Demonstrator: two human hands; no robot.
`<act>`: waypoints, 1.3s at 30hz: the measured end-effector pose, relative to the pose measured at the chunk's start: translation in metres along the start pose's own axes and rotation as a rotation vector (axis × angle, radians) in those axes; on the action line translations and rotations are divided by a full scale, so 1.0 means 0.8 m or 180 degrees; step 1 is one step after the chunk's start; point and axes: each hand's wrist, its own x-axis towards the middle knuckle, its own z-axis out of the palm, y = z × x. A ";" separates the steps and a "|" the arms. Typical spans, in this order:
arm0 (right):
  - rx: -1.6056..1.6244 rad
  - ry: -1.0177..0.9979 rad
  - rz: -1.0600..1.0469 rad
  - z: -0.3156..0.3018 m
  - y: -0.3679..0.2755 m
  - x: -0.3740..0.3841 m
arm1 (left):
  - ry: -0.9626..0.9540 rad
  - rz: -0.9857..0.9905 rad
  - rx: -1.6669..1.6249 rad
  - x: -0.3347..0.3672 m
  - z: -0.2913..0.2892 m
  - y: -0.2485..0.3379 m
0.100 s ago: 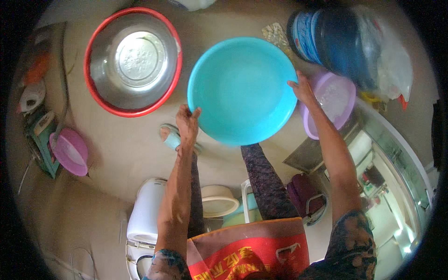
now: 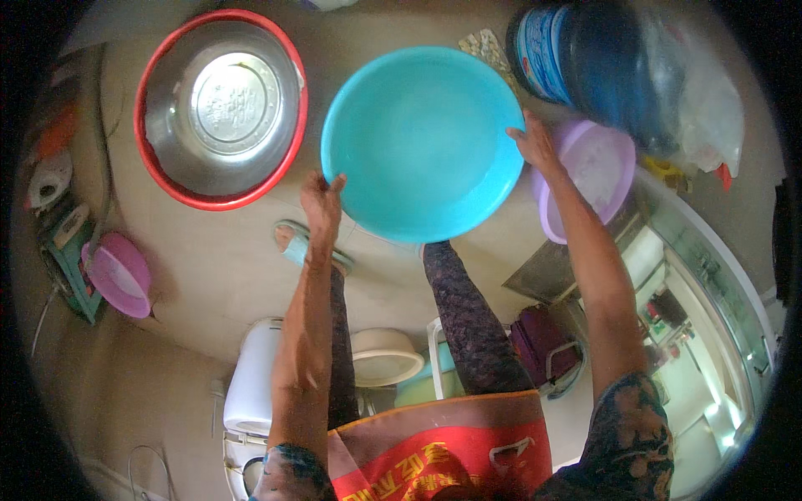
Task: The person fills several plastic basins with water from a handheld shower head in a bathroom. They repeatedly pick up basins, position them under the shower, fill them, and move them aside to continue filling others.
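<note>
A large turquoise basin point(image 2: 422, 146) hangs between my two hands, above the floor and over my right foot. My left hand point(image 2: 322, 204) grips its rim at the lower left, thumb on top. On the far right side, my right hand point(image 2: 535, 144) holds the same rim, thumb inside and fingers beneath. The inside of the basin looks smooth; I cannot tell whether there is water in it. To the left of it, a steel basin with a red rim point(image 2: 234, 104) stands on the floor. A purple basin point(image 2: 589, 175) lies close beyond my right wrist.
A blue-labelled barrel point(image 2: 543, 54) with a clear plastic bag stands at the far right. A pink basin point(image 2: 119, 274) is at the left. Near me are a white toilet point(image 2: 253, 376), a cream basin point(image 2: 380, 359) and a purple bag point(image 2: 547, 346). A glass-topped cabinet edge curves along the right.
The turquoise basin and both hands sit slightly higher and farther left in the picture. Most surroundings have shifted the same way, so the view itself has moved. Both hands keep their grip.
</note>
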 end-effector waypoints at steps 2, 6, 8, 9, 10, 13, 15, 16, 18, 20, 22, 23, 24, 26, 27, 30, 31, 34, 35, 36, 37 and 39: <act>-0.0019 -0.0066 0.0090 0.006 0.008 0.012 | 0.0023 -0.0030 -0.0012 0.013 0.004 0.001; 0.0476 -0.0193 0.0562 0.014 0.019 0.023 | 0.0096 0.0182 -0.0308 0.013 0.007 0.002; 0.0331 -0.0114 0.0512 0.016 0.023 0.022 | 0.0101 -0.0442 -0.1229 0.006 0.001 0.002; 0.0296 -0.0199 0.0474 0.015 0.024 0.022 | 0.0170 -0.0768 -0.1668 0.004 -0.008 0.001; 0.0970 -0.0258 0.0419 0.014 0.025 0.018 | 0.0202 -0.1279 -0.2421 0.004 -0.021 0.000; -0.0157 0.0026 -0.0010 0.003 0.025 0.010 | 0.0968 -0.1443 -0.3765 0.023 -0.070 -0.010; -0.0502 0.0277 -0.0187 -0.008 0.019 -0.004 | 0.1266 -0.1291 -0.4336 0.049 -0.108 -0.021; -0.0407 -0.0051 -0.0488 -0.016 0.016 -0.011 | 0.1260 -0.1313 -0.4368 0.060 -0.119 -0.027; -0.0083 -0.0596 -0.0288 -0.029 0.002 -0.039 | 0.1372 -0.1630 -0.4401 0.071 -0.136 -0.038; -0.0113 -0.0698 -0.0350 -0.039 -0.022 -0.074 | 0.1040 -0.1630 -0.4005 0.077 -0.150 -0.044; -0.0161 -0.0862 -0.0491 -0.043 -0.054 -0.104 | 0.0933 -0.1585 -0.4089 0.077 -0.162 -0.048; 0.0065 -0.0962 -0.0187 -0.043 -0.076 -0.122 | 0.1044 -0.1604 -0.4044 0.074 -0.170 -0.048; 0.0372 -0.1096 -0.0110 -0.044 -0.101 -0.136 | 0.1111 -0.1715 -0.3938 0.070 -0.181 -0.048; 0.0920 -0.1324 0.0151 -0.050 -0.158 -0.151 | 0.1074 -0.1581 -0.3839 0.058 -0.206 -0.045; 0.1199 -0.1409 0.0217 -0.052 -0.192 -0.156 | 0.0981 -0.1991 -0.3767 0.048 -0.223 -0.045; 0.1348 -0.1578 0.0380 -0.054 -0.302 -0.172 | 0.0916 -0.1826 -0.4422 -0.020 -0.247 -0.036; 0.1274 -0.1656 0.0245 -0.056 -0.339 -0.176 | 0.1049 -0.1832 -0.4341 -0.047 -0.261 -0.035; 0.1012 -0.1920 -0.0054 -0.072 -0.435 -0.195 | 0.1049 -0.1237 -0.5350 -0.136 -0.290 -0.019; 0.0941 -0.1935 -0.0052 -0.083 -0.462 -0.202 | 0.1136 -0.1318 -0.5480 -0.163 -0.306 -0.014; 0.0916 -0.2000 -0.0177 -0.090 -0.490 -0.208 | 0.1140 -0.1268 -0.5668 -0.188 -0.323 -0.012; 0.0892 -0.2034 -0.0226 -0.100 -0.518 -0.218 | 0.1164 -0.1330 -0.5847 -0.214 -0.341 -0.008; 0.1076 -0.1996 -0.0226 -0.113 -0.576 -0.229 | 0.1221 -0.1095 -0.5892 -0.252 -0.378 -0.007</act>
